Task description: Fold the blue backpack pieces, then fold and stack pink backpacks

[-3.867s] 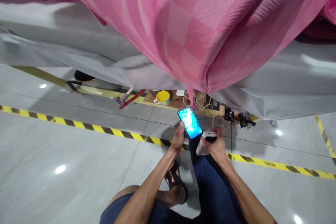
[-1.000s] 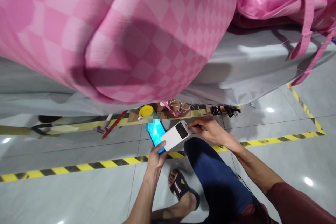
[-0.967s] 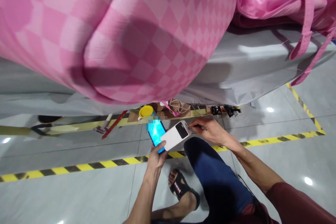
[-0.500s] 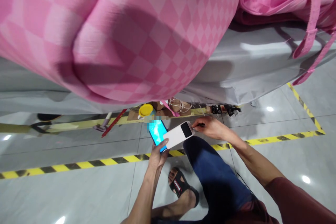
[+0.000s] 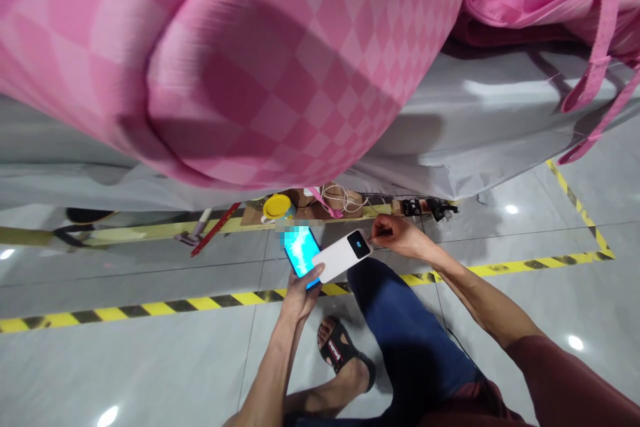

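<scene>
A phone (image 5: 301, 252) with a bright blue screen and a white power bank (image 5: 340, 261) are both gripped in my left hand (image 5: 301, 293), the thumb lying over the place where they overlap. Small lit digits show on the power bank's black display. My right hand (image 5: 400, 238) is beside the display end, thumb and fingertips pinched together. Whatever is between those fingertips is too small to make out.
Large pink checkered bag (image 5: 280, 73) hangs over a grey-covered surface (image 5: 430, 140). Below are a yellow-lidded cup (image 5: 278, 207), white cables (image 5: 343, 197) and a red bar (image 5: 216, 229). Yellow-black tape (image 5: 200, 303) crosses the floor.
The power bank's dark display has lit up with digits. My right hand's fingers have drawn slightly away from its end. The camera view has shifted a little.
</scene>
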`<state>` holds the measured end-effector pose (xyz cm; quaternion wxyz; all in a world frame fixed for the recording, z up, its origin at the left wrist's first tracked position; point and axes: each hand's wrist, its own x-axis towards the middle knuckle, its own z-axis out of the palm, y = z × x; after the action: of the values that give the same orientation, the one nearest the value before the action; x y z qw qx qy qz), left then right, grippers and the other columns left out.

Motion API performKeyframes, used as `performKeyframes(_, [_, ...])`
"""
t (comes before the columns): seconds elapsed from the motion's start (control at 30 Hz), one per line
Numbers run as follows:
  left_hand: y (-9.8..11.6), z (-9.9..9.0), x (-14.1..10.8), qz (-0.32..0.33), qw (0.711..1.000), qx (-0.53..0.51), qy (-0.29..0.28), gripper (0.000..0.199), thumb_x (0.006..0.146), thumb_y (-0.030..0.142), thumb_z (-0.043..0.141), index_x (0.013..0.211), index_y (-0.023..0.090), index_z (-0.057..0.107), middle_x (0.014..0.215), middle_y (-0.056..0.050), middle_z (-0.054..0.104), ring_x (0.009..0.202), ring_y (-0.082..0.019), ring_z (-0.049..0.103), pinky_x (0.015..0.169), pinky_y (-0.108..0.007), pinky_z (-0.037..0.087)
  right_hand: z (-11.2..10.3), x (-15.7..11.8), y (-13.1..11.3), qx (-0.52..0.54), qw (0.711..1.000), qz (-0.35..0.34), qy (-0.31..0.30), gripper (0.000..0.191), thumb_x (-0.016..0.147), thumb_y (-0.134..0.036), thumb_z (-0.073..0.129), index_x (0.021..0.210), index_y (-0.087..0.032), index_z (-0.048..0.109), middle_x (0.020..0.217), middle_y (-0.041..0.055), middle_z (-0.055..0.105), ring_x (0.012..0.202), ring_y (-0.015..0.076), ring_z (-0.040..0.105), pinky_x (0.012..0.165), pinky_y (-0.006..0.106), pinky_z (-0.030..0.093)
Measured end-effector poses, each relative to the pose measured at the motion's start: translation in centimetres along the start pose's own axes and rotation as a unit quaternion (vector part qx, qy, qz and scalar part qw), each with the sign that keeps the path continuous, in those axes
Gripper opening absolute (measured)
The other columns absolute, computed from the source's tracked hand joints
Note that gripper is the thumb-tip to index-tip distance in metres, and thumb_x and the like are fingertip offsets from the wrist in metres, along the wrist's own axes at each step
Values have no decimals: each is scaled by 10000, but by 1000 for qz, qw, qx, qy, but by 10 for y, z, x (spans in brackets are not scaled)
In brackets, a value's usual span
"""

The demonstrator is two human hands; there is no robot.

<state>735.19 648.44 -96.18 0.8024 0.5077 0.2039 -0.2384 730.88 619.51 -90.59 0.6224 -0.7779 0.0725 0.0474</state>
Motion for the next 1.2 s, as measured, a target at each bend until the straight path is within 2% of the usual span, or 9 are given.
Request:
performKeyframes(0.23, [-7, 2, 3, -5, 1000, -15, 12, 903, 478, 301, 1124, 1290, 137, 764, 979, -120, 863, 1009, -393, 838, 963, -487, 693, -5, 9, 0, -44, 998, -44, -13, 111, 890, -285, 708, 965, -259, 786, 882, -17, 773, 794, 183, 697, 742, 273, 514])
performKeyframes(0.37, [-12, 2, 7, 7, 999, -39, 22, 835, 490, 275, 1122, 1238, 140, 774, 970, -105, 866, 891, -321, 842, 903, -412, 698, -5, 9, -11, -65, 987, -124, 80, 283, 923, -424, 809, 1172, -292, 791, 1244, 57, 804, 1154, 268, 737, 1031, 382, 548])
performKeyframes(0.5, [-13, 4, 9, 21, 997, -59, 44, 820, 476, 216, 1117, 1217, 151, 773, 943, -71, 862, 818, -270, 832, 849, -354, 685, 18, -13, 5, 26, 981, -16, 194, 322, 1035, -576, 673, 960, -262, 687, 927, 53, 774, 887, 238, 743, 835, 363, 575])
performKeyframes(0.57, [-14, 6, 10, 26, 996, -69, 54, 830, 470, 198, 1116, 1224, 156, 771, 935, -62, 860, 814, -257, 829, 822, -326, 672, 38, -27, 23, 96, 982, 67, 148, 381, 1002, -641, 687, 935, -268, 642, 838, 32, 747, 763, 222, 728, 717, 345, 564])
performKeyframes(0.67, [-15, 10, 12, 38, 995, -80, 53, 784, 474, 183, 1113, 1184, 152, 783, 942, -69, 859, 848, -246, 825, 791, -290, 657, 74, -36, 47, 181, 972, 133, 68, 483, 884, -638, 818, 1157, -275, 654, 1028, 60, 807, 886, 249, 792, 767, 367, 610])
performKeyframes(0.77, [-19, 13, 13, 51, 994, -82, 48, 695, 498, 178, 1106, 1120, 150, 799, 978, -75, 860, 848, -225, 814, 784, -278, 654, 108, -27, 55, 267, 953, 128, 68, 671, 771, -553, 933, 1293, -269, 621, 1247, 98, 804, 1116, 294, 799, 966, 433, 634])
performKeyframes(0.87, [-23, 15, 12, 46, 994, -86, 56, 625, 500, 168, 1107, 1047, 144, 805, 962, -60, 856, 794, -198, 798, 763, -267, 650, 131, -10, 52, 331, 934, 93, 97, 658, 727, -463, 967, 1244, -256, 618, 1289, 95, 802, 1210, 318, 774, 1087, 476, 603])
performKeyframes(1.03, [-29, 20, 11, 38, 991, -104, 71, 624, 471, 175, 1124, 1002, 139, 797, 934, -55, 848, 801, -209, 797, 773, -288, 657, 137, 6, 46, 331, 933, 51, 131, 530, 784, -384, 901, 1214, -248, 622, 1232, 61, 820, 1113, 288, 783, 1016, 428, 609])
performKeyframes(1.2, [-34, 24, 12, 26, 993, -100, 61, 609, 485, 258, 1137, 974, 129, 797, 948, -74, 845, 819, -211, 796, 816, -304, 660, 119, 13, 56, 320, 942, 54, 88, 555, 786, -350, 880, 1267, -254, 621, 1219, 46, 825, 1084, 278, 785, 976, 407, 608])
